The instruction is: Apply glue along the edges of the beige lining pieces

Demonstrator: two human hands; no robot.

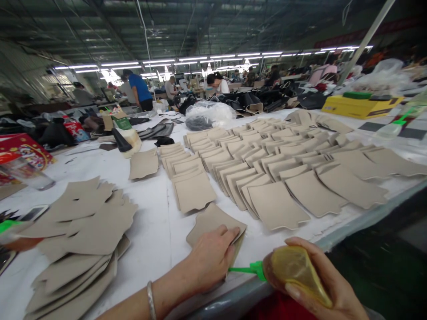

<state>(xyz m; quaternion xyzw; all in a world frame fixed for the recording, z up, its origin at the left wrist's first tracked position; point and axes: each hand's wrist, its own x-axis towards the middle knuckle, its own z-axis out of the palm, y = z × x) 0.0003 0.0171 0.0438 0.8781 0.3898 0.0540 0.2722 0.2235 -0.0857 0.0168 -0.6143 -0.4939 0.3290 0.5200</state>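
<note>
My right hand is wrapped around a yellowish squeeze bottle holding brown liquid. Its long green nozzle points left and its tip meets the edge of a beige leather-like piece at the table's near side. Over that piece lies my left hand, fingers curled on its right edge, which looks turned up or folded; the thumb is hidden. A silvery bracelet circles the left wrist. Beyond the hands, similar beige pieces lie in overlapping rows. To the left is a loose pile of beige pieces.
A single beige piece lies beside the rows. A clear plastic bag sits behind them, with a yellow box and another green-tipped bottle at right. A clear jar is at left. The table edge runs along the right.
</note>
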